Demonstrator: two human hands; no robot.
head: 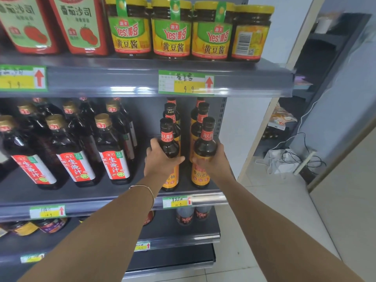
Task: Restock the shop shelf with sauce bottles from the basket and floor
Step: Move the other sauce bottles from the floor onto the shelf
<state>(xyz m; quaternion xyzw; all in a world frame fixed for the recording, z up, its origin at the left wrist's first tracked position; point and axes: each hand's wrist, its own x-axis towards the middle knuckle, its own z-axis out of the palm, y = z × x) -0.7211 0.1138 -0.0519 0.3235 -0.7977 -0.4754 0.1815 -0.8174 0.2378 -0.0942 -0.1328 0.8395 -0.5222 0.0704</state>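
Note:
Two dark sauce bottles with orange labels stand at the right end of the middle shelf (114, 195), at its front edge. My left hand (160, 159) grips the left bottle (169, 143) around its body. My right hand (212, 160) grips the right bottle (205, 145) the same way. Both bottles are upright, with their bases on or just above the shelf board. Behind each stands a row of the same bottles (201, 112). No basket or floor stock shows in this view.
Larger dark bottles with red-and-white labels (114, 151) fill the shelf to the left. The upper shelf holds yellow-lidded bean paste jars (173, 29) and red tomato sauce pouches (81, 25). More bottles sit on lower shelves. Cables and a bag (284, 157) lie on the tiled floor at right.

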